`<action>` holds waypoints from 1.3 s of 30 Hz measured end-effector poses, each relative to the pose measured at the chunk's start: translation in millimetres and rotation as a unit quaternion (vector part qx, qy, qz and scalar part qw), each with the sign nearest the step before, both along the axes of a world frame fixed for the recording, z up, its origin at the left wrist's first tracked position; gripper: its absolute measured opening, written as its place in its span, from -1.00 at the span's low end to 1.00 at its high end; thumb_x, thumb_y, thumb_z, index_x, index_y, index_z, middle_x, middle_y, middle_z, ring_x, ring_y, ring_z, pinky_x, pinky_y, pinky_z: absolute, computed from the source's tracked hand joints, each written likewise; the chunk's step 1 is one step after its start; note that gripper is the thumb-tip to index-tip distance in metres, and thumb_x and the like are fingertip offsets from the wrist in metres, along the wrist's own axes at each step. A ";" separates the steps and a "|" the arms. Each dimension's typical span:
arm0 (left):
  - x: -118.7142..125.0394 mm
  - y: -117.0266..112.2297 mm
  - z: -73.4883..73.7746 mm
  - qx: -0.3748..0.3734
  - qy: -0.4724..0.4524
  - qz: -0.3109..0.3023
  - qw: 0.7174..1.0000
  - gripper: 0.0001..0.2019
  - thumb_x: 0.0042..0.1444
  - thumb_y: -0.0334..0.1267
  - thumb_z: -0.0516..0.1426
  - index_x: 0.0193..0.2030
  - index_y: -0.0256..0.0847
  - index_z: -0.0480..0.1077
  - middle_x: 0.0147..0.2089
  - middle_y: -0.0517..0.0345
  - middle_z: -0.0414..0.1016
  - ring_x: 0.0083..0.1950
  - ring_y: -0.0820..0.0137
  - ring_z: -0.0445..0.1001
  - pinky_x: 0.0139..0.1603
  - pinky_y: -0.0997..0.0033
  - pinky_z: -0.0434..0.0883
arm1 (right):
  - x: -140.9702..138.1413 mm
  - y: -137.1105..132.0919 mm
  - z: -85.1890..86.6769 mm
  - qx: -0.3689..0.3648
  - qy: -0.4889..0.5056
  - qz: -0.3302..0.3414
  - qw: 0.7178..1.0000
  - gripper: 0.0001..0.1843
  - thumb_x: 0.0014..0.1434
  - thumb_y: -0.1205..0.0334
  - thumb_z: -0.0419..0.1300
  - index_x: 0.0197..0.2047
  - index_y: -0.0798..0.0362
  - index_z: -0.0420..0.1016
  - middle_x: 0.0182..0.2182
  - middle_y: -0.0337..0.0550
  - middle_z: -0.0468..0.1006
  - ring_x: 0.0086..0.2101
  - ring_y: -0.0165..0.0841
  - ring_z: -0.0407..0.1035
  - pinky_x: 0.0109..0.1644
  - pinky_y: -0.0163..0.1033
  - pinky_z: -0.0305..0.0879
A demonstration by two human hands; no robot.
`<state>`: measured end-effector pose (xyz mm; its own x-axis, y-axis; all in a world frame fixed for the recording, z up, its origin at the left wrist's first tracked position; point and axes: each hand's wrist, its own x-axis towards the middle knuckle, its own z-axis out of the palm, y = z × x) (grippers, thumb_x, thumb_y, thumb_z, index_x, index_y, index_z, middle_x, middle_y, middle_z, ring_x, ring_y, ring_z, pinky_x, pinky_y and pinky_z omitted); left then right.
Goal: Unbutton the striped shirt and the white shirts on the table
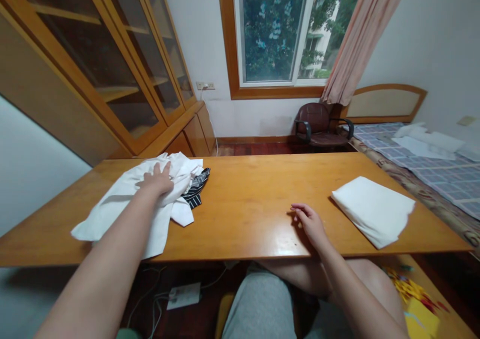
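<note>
My left hand (158, 180) lies on a heap of rumpled white cloth (123, 204) at the left of the wooden table (247, 204), its fingers stretched out flat on the fabric. A dark striped garment (197, 188) pokes out from the heap's right side. My right hand (308, 223) rests on the bare tabletop near the front edge, fingers loosely curled and holding nothing. A neatly folded white cloth (373, 210) sits to its right, a short way off.
A glass-fronted wooden cabinet (112, 69) lines the left wall. Beyond the table stand a dark armchair (318, 124) and a window. A bed (431, 164) with checked bedding runs along the right. Cables and a power strip (183, 295) lie under the table.
</note>
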<state>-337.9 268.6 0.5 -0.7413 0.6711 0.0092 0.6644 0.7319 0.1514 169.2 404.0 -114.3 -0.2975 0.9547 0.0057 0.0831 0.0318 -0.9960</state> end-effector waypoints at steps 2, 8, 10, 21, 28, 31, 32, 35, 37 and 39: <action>3.5 -3.0 11.4 -0.012 0.011 0.013 1.000 -0.09 -0.07 -0.18 0.23 0.46 -0.18 0.04 0.54 -0.29 -0.20 0.39 -0.55 -0.07 0.12 -0.74 -0.03 | 4.3 -1.0 -2.0 0.009 -0.011 0.007 1.000 -0.54 0.09 -0.11 0.21 -0.14 0.10 0.53 -0.30 0.00 0.62 -0.46 -0.34 0.39 -0.47 -0.29 0.27; 18.5 -30.6 27.7 0.094 0.149 -0.062 0.982 -0.26 0.07 0.01 0.20 0.38 -0.15 0.19 0.53 -0.11 -0.09 0.46 -0.26 -0.07 0.30 -0.51 -0.02 | 49.8 13.0 4.9 0.163 -0.110 -0.059 0.979 -0.62 0.24 -0.07 0.11 -0.12 0.05 0.53 -0.17 0.02 0.59 -0.23 -0.22 0.46 -0.14 -0.12 0.40; 18.9 -39.7 28.2 0.144 0.179 -0.064 0.971 -0.34 0.07 0.00 0.20 0.31 -0.16 0.27 0.50 -0.04 0.02 0.42 -0.16 0.06 0.36 -0.34 0.05 | 75.5 27.8 9.5 0.247 -0.179 -0.113 0.945 -0.63 0.26 -0.05 0.10 -0.12 0.05 0.53 -0.14 0.05 0.57 -0.18 -0.19 0.46 -0.06 -0.08 0.40; 45.7 -76.2 27.3 0.352 0.198 -0.126 0.906 -0.62 0.06 -0.06 0.14 0.02 -0.05 0.44 0.31 0.25 0.30 0.37 -0.05 0.21 0.45 -0.06 0.09 | 155.7 74.1 2.8 0.344 -0.630 -0.120 0.686 -0.50 0.29 0.12 0.07 0.16 0.31 0.38 0.04 0.35 0.52 -0.01 0.03 0.43 0.04 0.02 0.32; 107.1 -93.0 10.3 0.383 0.151 -0.159 0.897 -0.82 0.06 -0.18 0.14 -0.18 0.05 0.49 0.09 0.20 0.49 0.29 0.04 0.36 0.40 -0.10 0.21 | 141.0 74.4 28.6 0.187 -0.658 -0.118 0.720 -0.58 0.37 0.16 -0.10 -0.01 0.16 0.53 -0.29 0.19 0.63 -0.35 -0.09 0.52 -0.37 -0.15 0.22; 132.8 -94.7 -6.4 0.398 0.123 -0.174 0.892 -0.87 0.09 -0.19 0.13 -0.25 0.02 0.50 -0.01 0.15 0.52 0.22 0.07 0.43 0.34 -0.11 0.28 | 131.5 69.5 36.8 0.189 -0.608 -0.145 0.757 -0.60 0.34 0.13 -0.03 -0.01 0.11 0.56 -0.26 0.16 0.64 -0.38 -0.14 0.50 -0.37 -0.19 0.17; 141.0 -93.7 -12.9 0.397 0.112 -0.184 0.892 -0.88 0.11 -0.20 0.13 -0.25 0.00 0.50 -0.02 0.12 0.52 0.20 0.07 0.43 0.32 -0.11 0.30 | 126.0 67.2 39.6 0.199 -0.578 -0.158 0.776 -0.60 0.33 0.12 -0.02 -0.01 0.10 0.56 -0.25 0.15 0.64 -0.37 -0.16 0.49 -0.36 -0.20 0.17; 165.2 -85.5 -32.6 0.387 0.063 -0.231 0.890 -0.86 0.19 -0.24 0.09 -0.23 -0.05 0.50 -0.01 0.04 0.51 0.22 0.09 0.41 0.29 -0.09 0.32 | 102.5 60.1 50.9 0.232 -0.417 -0.187 0.859 -0.57 0.29 0.02 0.03 -0.05 0.11 0.59 -0.28 0.08 0.64 -0.33 -0.17 0.47 -0.34 -0.23 0.18; 180.2 -76.1 -44.6 0.377 0.020 -0.266 0.887 -0.83 0.23 -0.24 0.07 -0.20 -0.07 0.50 0.01 0.01 0.50 0.23 0.12 0.39 0.29 -0.07 0.31 | 82.7 55.3 61.3 0.208 -0.241 -0.182 0.930 -0.54 0.23 -0.10 0.12 -0.14 0.11 0.60 -0.34 -0.02 0.63 -0.33 -0.19 0.46 -0.33 -0.25 0.22; 192.8 -64.3 -54.7 0.361 -0.031 -0.284 0.888 -0.81 0.25 -0.20 0.07 -0.13 -0.09 0.51 0.08 -0.01 0.47 0.24 0.14 0.37 0.32 -0.06 0.28 | 61.4 49.4 72.1 0.133 -0.037 -0.147 0.979 -0.51 0.12 -0.21 0.23 -0.21 0.09 0.58 -0.38 -0.12 0.62 -0.36 -0.24 0.46 -0.33 -0.26 0.28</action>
<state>-145.1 204.3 -54.2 -0.2987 0.7730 0.5598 0.8689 -0.0223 0.4944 230.6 453.4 -42.1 -0.0192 0.9668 0.2550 0.2003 0.2536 -0.9464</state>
